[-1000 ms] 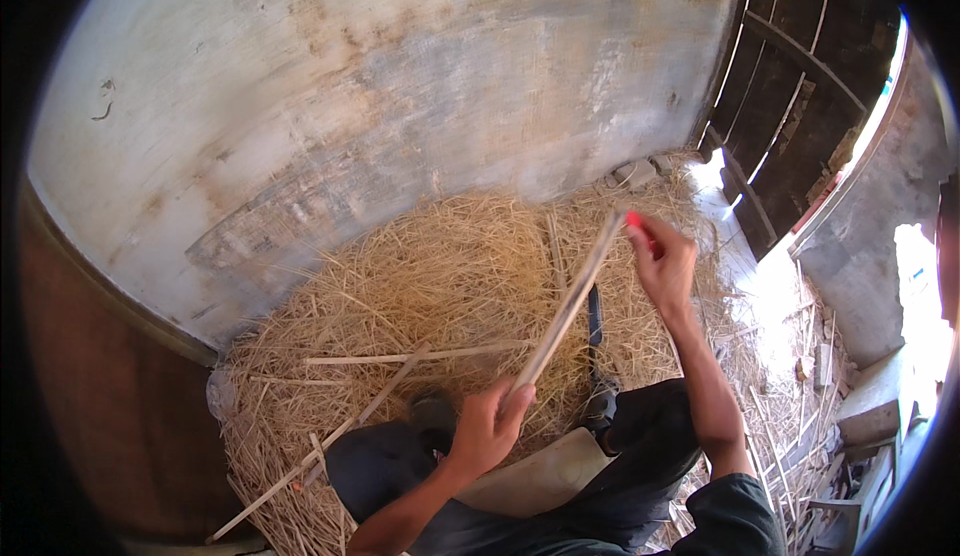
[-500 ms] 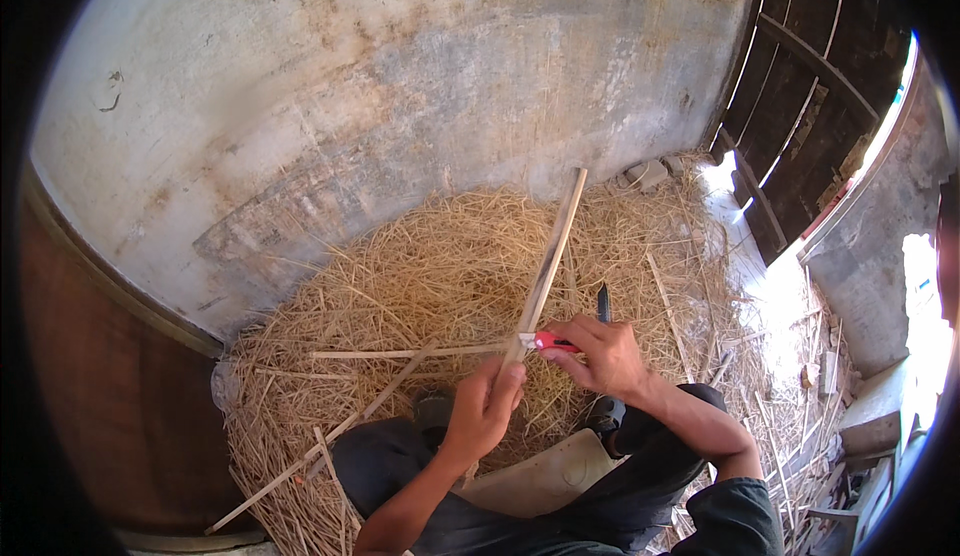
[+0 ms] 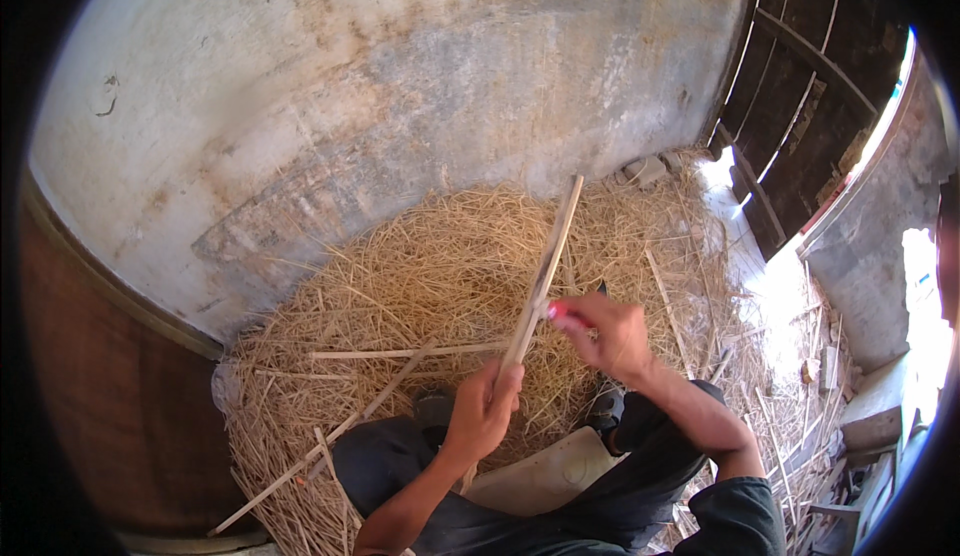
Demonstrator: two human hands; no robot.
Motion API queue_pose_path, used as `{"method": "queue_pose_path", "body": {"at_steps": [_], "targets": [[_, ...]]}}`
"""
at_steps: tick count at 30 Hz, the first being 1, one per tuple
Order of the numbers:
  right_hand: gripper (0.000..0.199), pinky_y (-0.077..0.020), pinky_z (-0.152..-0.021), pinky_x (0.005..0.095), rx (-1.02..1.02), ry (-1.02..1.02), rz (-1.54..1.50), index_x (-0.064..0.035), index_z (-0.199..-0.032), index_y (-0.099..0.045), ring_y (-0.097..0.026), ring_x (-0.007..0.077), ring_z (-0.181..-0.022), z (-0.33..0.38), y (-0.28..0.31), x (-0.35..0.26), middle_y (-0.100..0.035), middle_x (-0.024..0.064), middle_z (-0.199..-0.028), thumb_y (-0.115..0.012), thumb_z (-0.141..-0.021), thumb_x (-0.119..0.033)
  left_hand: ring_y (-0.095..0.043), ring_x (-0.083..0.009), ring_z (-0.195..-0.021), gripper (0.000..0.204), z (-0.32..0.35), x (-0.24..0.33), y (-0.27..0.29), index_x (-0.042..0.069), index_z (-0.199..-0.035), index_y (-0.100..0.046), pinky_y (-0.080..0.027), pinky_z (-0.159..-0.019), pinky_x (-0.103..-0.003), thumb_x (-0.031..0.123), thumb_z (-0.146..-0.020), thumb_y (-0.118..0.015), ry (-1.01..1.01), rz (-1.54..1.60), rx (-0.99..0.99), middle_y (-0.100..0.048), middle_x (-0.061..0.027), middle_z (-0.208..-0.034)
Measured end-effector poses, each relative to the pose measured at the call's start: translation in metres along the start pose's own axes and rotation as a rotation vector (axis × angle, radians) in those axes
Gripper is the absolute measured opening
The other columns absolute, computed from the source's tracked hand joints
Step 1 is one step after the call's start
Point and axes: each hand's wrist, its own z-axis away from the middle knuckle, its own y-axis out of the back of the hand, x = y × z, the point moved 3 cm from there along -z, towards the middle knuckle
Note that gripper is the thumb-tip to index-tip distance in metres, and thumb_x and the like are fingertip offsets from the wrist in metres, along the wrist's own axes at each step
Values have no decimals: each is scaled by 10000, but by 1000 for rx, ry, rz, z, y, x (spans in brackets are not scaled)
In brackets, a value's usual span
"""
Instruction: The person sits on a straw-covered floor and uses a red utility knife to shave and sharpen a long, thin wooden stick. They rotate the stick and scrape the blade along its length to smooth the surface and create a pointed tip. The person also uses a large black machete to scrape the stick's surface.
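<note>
My left hand (image 3: 482,411) is closed around the lower end of a long, narrow wooden strip (image 3: 548,261), which slants up and away to the right. In my right hand (image 3: 612,338) is a red utility knife (image 3: 566,314), gripped in closed fingers. The front of the knife is right beside the strip's right edge, around its middle; motion blurs it, so I cannot tell whether the blade touches the wood. Below my hands, between my dark-trousered legs, lies a pale plastic container (image 3: 545,474).
Straw and thin shavings (image 3: 430,256) cover the floor. Another long strip (image 3: 330,438) lies at the left, crossing a shorter stick (image 3: 410,353). A stained wall (image 3: 400,86) rises behind, a dark plank door (image 3: 800,86) stands far right, and a brown panel (image 3: 100,376) is at left.
My right hand and the knife have moved up and slightly right along the strip. The strip's far end has dipped a little; my left hand keeps its hold.
</note>
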Motion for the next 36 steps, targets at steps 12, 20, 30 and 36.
{"method": "queue_pose_path", "body": {"at_steps": [12,20,30,36], "targets": [[207,-530,-536,321,21,-122,-8,-36,-1097,-768,-652,172,-591,-11,27,29,-734,83,-832,-717,-995,-208,-390,-56,-594,379,3,-8,5,88,-910,-531,-356,-550,-274,373,-1152,-468,24,66,-90,-412,45,-700],[227,-571,-539,367,-227,99,-8,-116,-1103,-743,-694,266,-619,14,-10,-28,-697,55,-845,-776,-942,-272,-539,-202,-555,344,0,10,-1,6,-1007,-578,-428,-556,-382,317,-1136,-510,-134,-196,61,-552,-86,-646],[206,-553,-523,362,-61,-27,16,-101,-1087,-775,-712,225,-618,-3,2,-4,-727,82,-816,-742,-977,-272,-549,-238,-518,364,6,3,-7,-3,-981,-578,-427,-532,-398,314,-1140,-496,-165,-432,86,-545,-105,-615],[240,-541,-555,336,151,-363,238,-47,-1090,-776,-650,161,-578,-36,59,78,-747,112,-808,-666,-1039,-254,-508,-195,-523,385,17,8,-13,12,-944,-564,-417,-539,-387,330,-1146,-484,-73,-357,-64,-529,-79,-625]]}}
